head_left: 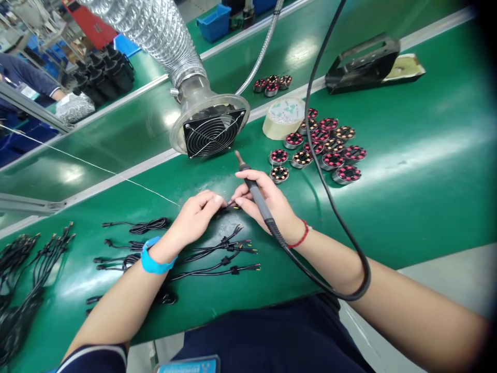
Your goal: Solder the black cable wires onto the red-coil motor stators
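My right hand (274,202) holds a soldering iron (260,199), its tip pointing up and away beneath the fume fan. With thumb and fingertips the same hand also touches the end of a black cable (232,205). My left hand (198,215), fingers closed, pinches that cable from the other side; most of the cable is hidden under the hand. Several black cables with coloured wire ends (217,270) lie on the green bench below my hands. A thin strand of wire (128,180), possibly solder, hangs in from the left and stops near my left hand.
A fume extractor fan (213,133) hangs ahead on a silver duct. To the right are several motor stators (333,160), a tape roll (283,119) and a black iron stand (363,65). The iron's cord (330,186) loops over my right forearm. More cables (34,280) lie left.
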The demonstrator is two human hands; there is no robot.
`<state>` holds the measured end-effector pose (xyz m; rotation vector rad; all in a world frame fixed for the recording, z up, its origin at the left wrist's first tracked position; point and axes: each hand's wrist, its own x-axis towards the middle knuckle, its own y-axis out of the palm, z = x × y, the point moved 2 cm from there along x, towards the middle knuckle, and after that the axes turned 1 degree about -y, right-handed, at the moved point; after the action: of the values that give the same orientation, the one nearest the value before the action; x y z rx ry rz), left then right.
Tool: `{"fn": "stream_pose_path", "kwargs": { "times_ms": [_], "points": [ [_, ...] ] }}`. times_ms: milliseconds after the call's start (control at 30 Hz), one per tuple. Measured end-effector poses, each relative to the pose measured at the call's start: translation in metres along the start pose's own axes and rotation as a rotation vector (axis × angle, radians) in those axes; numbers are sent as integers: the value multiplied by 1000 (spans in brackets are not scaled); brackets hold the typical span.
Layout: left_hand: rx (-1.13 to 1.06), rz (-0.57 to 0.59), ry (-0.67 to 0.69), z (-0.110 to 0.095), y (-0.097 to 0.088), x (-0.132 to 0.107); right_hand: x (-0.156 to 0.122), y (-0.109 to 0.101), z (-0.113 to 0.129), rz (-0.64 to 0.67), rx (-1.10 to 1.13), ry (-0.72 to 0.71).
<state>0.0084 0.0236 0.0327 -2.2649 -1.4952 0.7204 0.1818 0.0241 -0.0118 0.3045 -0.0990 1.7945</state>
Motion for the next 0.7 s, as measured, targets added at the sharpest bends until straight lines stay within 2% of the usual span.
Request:
{"fn": "stream_pose_path", "kwargs": {
  "times_ms": [133, 367, 467, 567, 633, 700],
  "points": [
    [116, 2, 86, -5, 3, -2, -1, 1, 0, 8, 30, 9],
    [160, 39, 66, -5, 8, -3, -4, 3, 3, 22, 3, -31],
    [152, 57, 103, -5, 7, -2, -4, 3, 4, 33, -2, -62],
    [0, 133, 52, -5, 8, -1, -5, 2, 5, 44, -34, -96],
    [-217, 202, -80, -4, 10, -2, -6, 2, 6, 56, -53, -102],
    [-393, 222, -187, -4, 12, -1, -6, 3, 6, 68, -66, -97]
  ]
}}
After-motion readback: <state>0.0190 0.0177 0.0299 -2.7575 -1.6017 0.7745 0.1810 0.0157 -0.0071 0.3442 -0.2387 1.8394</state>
